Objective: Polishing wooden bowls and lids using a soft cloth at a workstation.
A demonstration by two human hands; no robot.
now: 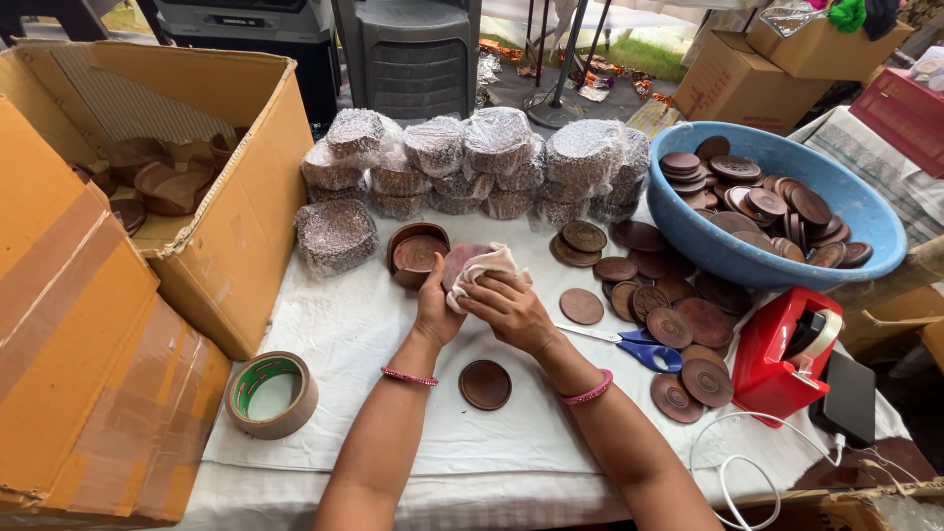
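Observation:
My left hand [434, 313] grips a round brown wooden disc [459, 264] by its edge, held upright over the table. My right hand [511, 307] presses a pale cloth [489, 264] against the disc's face. Just beyond the hands stands a round wooden holder [415, 254] with discs stacked inside. One loose brown disc [486, 384] lies flat on the white cloth between my forearms.
Several loose carved discs [669, 315] lie to the right, by blue-handled scissors [644, 348] and a red tape dispenser [787, 354]. A blue basin [747, 261] holds more discs. Wrapped bundles [472, 162] line the back. An open cardboard box [226, 226] and a tape roll [271, 393] sit left.

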